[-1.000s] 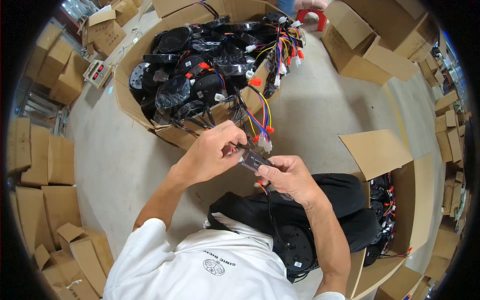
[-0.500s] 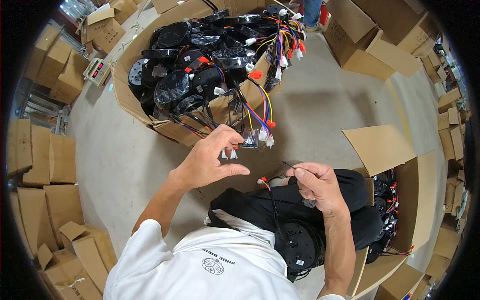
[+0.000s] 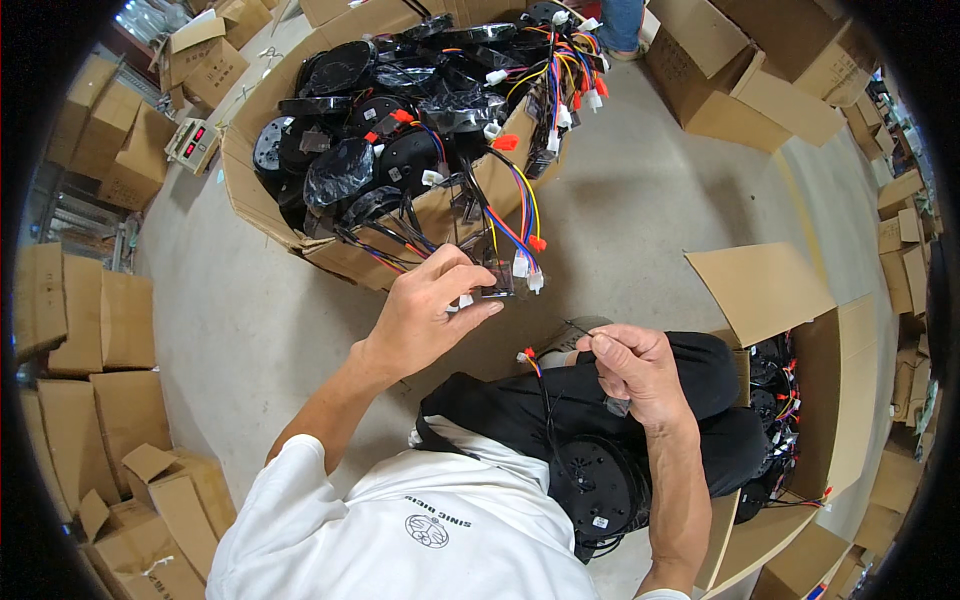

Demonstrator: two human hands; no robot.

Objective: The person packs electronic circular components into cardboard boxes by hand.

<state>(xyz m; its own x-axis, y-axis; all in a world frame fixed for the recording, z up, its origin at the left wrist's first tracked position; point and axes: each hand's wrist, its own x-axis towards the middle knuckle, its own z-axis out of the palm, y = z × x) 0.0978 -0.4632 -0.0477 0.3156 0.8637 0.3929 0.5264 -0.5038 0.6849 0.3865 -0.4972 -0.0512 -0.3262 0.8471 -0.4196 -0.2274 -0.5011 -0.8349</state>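
My left hand (image 3: 425,305) is at the front of a large open carton, its thumb and fingers closed about a small dark piece in clear plastic (image 3: 497,280). That piece hangs among wires with white connectors (image 3: 521,265). My right hand (image 3: 640,372), above my knee, pinches a thin black wire-like strip (image 3: 578,328). A small grey see-through piece (image 3: 617,406) shows below its fingers; whether they hold it I cannot tell. On my lap lies a round black disc-shaped unit (image 3: 598,490). Its black cable runs up to a red and white connector (image 3: 527,355).
The large carton (image 3: 345,262) ahead is heaped with plastic-wrapped black round units (image 3: 340,172). An open carton (image 3: 838,400) at my right holds more of them. Cardboard boxes (image 3: 125,420) line the left. A device with a red display (image 3: 192,146) stands far left; a person's leg (image 3: 622,25) shows at the top.
My left thumb has moved up toward the fingers, closing on the plastic-wrapped piece. My right hand stays where it was with the black strip.
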